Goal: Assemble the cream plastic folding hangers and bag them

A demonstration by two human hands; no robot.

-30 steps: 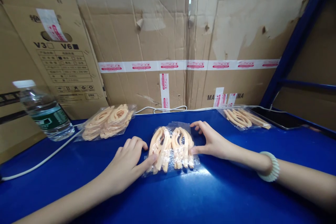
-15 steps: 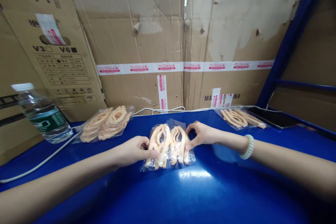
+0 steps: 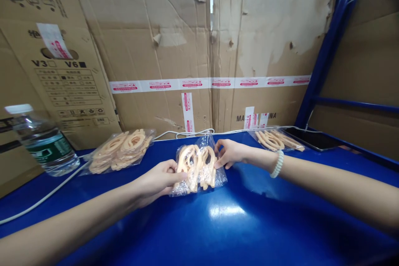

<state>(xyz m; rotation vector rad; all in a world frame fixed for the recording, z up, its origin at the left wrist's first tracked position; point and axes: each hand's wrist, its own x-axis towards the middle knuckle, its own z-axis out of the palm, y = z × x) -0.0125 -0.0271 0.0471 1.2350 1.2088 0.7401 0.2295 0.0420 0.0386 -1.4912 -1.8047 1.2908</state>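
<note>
A clear plastic bag of peach-coloured hook-shaped plastic pieces (image 3: 197, 168) is tilted up off the blue table (image 3: 237, 224) at the centre. My left hand (image 3: 157, 182) grips its left edge with thumb and fingers closed on it. My right hand (image 3: 229, 153) pinches the bag's upper right edge; a pale bead bracelet (image 3: 277, 163) circles that wrist.
A second bag of the same pieces (image 3: 119, 152) lies at the left, a third bag (image 3: 276, 140) at the right rear. A water bottle (image 3: 40, 143) stands far left beside a white cable (image 3: 43, 199). A dark phone (image 3: 313, 138) lies by the blue rack post (image 3: 324, 54). Cardboard boxes (image 3: 174, 50) wall the back.
Both hands went from lying flat beside the bag to gripping its edges, and the bag has been tipped up and moved a little away from me.
</note>
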